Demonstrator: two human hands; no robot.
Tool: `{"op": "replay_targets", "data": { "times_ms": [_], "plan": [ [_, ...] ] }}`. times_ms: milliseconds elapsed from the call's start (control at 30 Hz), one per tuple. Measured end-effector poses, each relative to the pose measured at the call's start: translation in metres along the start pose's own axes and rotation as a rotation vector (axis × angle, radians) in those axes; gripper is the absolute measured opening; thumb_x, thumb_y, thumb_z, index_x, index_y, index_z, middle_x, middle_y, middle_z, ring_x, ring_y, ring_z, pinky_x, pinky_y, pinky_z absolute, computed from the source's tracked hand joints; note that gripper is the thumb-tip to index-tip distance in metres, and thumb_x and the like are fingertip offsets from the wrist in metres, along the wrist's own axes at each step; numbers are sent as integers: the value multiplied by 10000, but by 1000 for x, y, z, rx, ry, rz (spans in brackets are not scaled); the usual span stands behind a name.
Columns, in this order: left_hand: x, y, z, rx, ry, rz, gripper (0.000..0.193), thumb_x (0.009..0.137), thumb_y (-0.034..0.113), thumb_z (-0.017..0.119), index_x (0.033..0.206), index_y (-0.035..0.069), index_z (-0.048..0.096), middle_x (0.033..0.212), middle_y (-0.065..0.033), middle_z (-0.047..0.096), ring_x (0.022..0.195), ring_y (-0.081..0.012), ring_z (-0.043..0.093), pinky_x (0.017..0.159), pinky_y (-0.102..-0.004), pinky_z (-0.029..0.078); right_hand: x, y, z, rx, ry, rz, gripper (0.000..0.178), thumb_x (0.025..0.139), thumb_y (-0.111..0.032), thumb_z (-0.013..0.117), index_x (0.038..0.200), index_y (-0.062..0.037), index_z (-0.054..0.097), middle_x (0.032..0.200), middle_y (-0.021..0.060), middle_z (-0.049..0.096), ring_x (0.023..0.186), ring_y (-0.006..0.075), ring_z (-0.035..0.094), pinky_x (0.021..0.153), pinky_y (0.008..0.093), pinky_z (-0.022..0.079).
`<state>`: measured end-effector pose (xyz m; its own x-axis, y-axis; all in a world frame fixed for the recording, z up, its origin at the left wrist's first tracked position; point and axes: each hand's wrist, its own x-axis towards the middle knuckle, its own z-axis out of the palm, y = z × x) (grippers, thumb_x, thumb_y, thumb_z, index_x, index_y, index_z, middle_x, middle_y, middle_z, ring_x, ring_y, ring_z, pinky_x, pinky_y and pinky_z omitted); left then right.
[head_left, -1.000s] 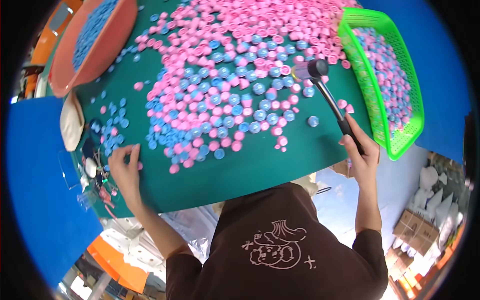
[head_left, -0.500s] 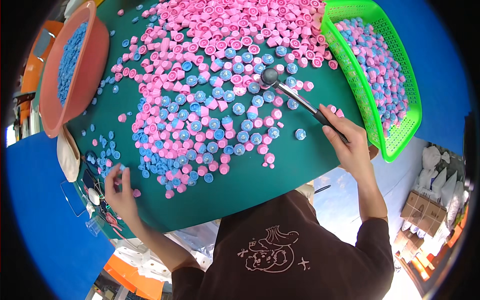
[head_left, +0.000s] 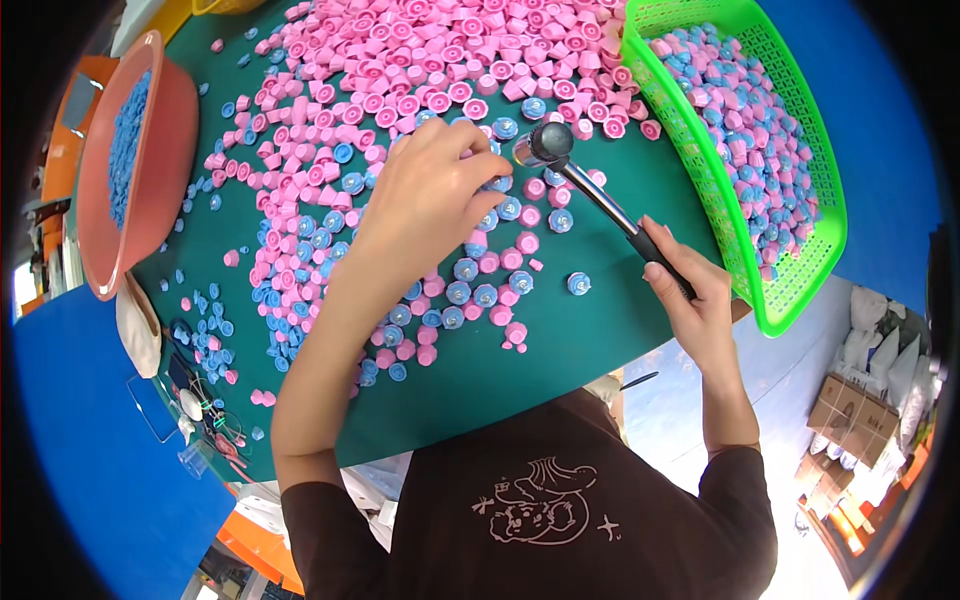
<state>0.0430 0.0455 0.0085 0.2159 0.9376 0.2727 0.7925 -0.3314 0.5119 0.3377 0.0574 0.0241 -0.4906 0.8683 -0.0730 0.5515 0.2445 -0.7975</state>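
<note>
My right hand (head_left: 692, 290) is closed around the black grip of a small hammer (head_left: 603, 202) with a metal shaft and a round dark head. The hammer head hovers just right of my left hand (head_left: 437, 178), which reaches over the scattered pieces with bent fingers. Thumb and fingertips pinch what looks like a small blue cap (head_left: 498, 184), partly hidden by the fingers. Around them lie pink fluted cups (head_left: 515, 258), several topped with blue scalloped caps (head_left: 465, 270). My left hand and forearm cover part of these pieces.
A heap of pink cups (head_left: 430, 50) spreads across the far side of the green table (head_left: 480, 385). At the right stands a green basket (head_left: 735, 215) full of pink-and-blue pieces. A pink basin (head_left: 165, 150) of blue caps is at the left, with cords (head_left: 215, 420) at the near-left edge.
My left hand has moved from the table's near-left side to the middle, beside the hammer. The hammer head has tilted and shifted slightly right; my right hand keeps its grip.
</note>
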Motion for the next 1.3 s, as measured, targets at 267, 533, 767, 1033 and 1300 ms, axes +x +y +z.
{"op": "replay_targets", "data": {
  "times_ms": [267, 533, 767, 1033, 1300],
  "plan": [
    [11, -4, 0, 44, -122, 34, 235, 684, 90, 770, 906, 62, 697, 919, -47, 590, 881, -253, 538, 795, -373, 461, -1, 10, 1, 46, 25, -26, 391, 888, -67, 643, 1278, -53, 608, 781, 98, 613, 658, 152, 535, 648, 268, 453],
    [-8, -1, -41, 14, -13, -129, 330, 678, 100, 809, 986, 52, 698, 971, -69, 633, 935, -241, 578, 800, -349, 465, -4, -8, 1, -76, 40, -256, 408, 861, -13, 642, 1267, -38, 608, 743, 104, 573, 620, 187, 530, 585, 274, 437],
    [-106, -9, -125, 265, 265, -578, 226, 789, 115, 752, 1004, 63, 704, 948, -19, 648, 888, -127, 564, 729, -267, 412, 4, -18, 3, -108, -45, -89, 425, 867, 32, 615, 1288, -14, 585, 755, 95, 534, 668, 175, 506, 708, 273, 446],
    [-283, -70, -144, 402, 473, -947, 209, 879, 192, 701, 1013, 32, 707, 918, -38, 691, 819, -108, 602, 702, -243, 460, 31, -38, 26, -192, -152, -87, 388, 906, -2, 583, 1291, -48, 590, 895, 83, 609, 762, 136, 526, 716, 230, 428],
    [-286, -76, -133, 426, 470, -1036, 252, 807, 217, 748, 994, 50, 719, 926, -97, 702, 841, -197, 635, 749, -302, 482, 21, -29, 24, -243, -195, -78, 370, 954, -40, 538, 1323, -13, 551, 1203, 132, 645, 1067, 165, 599, 907, 268, 440]
  ]
}}
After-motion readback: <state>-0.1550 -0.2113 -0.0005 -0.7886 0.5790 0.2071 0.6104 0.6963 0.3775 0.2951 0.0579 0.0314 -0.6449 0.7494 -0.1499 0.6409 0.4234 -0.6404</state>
